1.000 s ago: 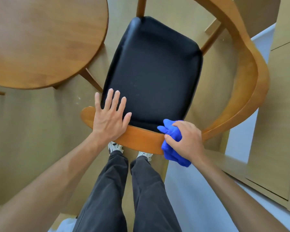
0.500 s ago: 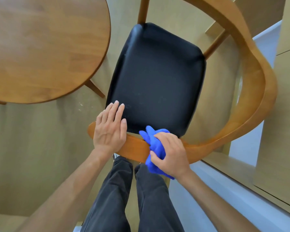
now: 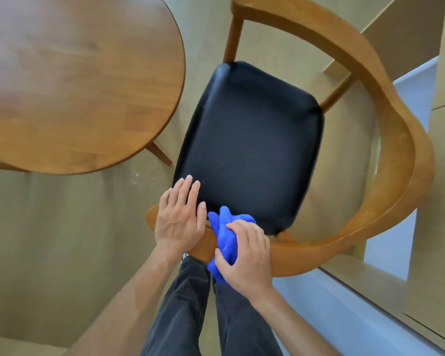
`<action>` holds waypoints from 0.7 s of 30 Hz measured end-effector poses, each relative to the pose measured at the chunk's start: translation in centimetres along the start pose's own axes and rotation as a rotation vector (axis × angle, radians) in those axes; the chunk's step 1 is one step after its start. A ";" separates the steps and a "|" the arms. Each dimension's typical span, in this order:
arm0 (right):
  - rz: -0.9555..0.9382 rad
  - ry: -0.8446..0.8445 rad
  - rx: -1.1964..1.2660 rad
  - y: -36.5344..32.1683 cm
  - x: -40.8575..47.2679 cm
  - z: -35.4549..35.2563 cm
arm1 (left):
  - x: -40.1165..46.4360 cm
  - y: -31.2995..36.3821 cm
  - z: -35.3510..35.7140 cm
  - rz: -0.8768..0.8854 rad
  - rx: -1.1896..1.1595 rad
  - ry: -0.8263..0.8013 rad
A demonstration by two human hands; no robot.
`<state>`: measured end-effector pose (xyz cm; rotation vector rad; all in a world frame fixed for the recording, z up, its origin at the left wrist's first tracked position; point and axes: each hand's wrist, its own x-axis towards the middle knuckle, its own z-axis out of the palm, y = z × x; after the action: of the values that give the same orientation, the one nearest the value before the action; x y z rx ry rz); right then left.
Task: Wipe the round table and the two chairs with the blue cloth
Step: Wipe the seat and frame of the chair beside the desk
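Honestly the blue cloth (image 3: 225, 233) looks soft and light; right hand (image 3: 244, 260) bunches it on the chair rail (image 3: 344, 246), left hand (image 3: 179, 219) rests flat.

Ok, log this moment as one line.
step: wiping chair rail | right hand: grips blue cloth on curved wooden rail | left hand: flat, bracing rail end

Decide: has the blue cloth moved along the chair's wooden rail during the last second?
Yes. The blue cloth slid left along the wooden rail, closing on the left hand resting at the rail's end.
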<state>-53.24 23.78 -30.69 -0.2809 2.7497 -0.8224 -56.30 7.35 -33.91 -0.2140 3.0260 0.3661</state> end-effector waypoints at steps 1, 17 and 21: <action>-0.043 -0.027 0.019 1.1 -0.1 -0.6 | 0.0 0.0 0.0 -0.001 0.000 0.002; 0.135 -0.099 0.186 6.7 5.3 -5.0 | 0.2 0.1 -0.1 -0.051 -0.003 -0.116; 0.119 -0.105 0.152 5.5 9.3 -4.5 | 0.1 0.1 -0.1 -0.021 -0.006 -0.140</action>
<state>-63.97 28.25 -31.93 -0.1250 2.5631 -0.9498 -56.44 7.35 -33.77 -0.2114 2.8827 0.3718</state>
